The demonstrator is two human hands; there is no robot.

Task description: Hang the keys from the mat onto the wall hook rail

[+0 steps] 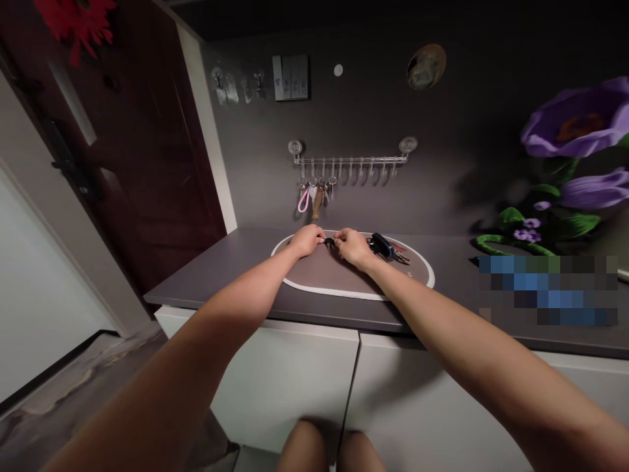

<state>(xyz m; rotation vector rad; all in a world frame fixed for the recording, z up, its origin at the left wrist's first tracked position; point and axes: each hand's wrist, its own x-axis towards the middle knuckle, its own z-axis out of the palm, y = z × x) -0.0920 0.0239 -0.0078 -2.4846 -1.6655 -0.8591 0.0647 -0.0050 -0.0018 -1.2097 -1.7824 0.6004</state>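
Note:
Over the oval brown mat (339, 290) with a white rim, both hands are close together. My left hand (308, 240) is closed in a pinch on a small black item (329, 242), too small to name for certain. At that item's other end, my right hand (352, 248) has its fingers pinched together; what lies between them is hidden. Just right of it on the mat lie a dark key case (383, 246) and several loose keys (401, 259). Behind the hands, a clear hook rail (351, 160) carries bunches of keys (317, 196) on its left hooks, one with a pink loop.
The mat lies on a dark countertop (206, 265) above white cabinet doors (289, 373). Purple flowers (580, 131) stand at the right, beside a blurred-out patch. Small wall hooks (259, 80) and a switch panel (291, 77) are above. A dark red door (122, 131) is left.

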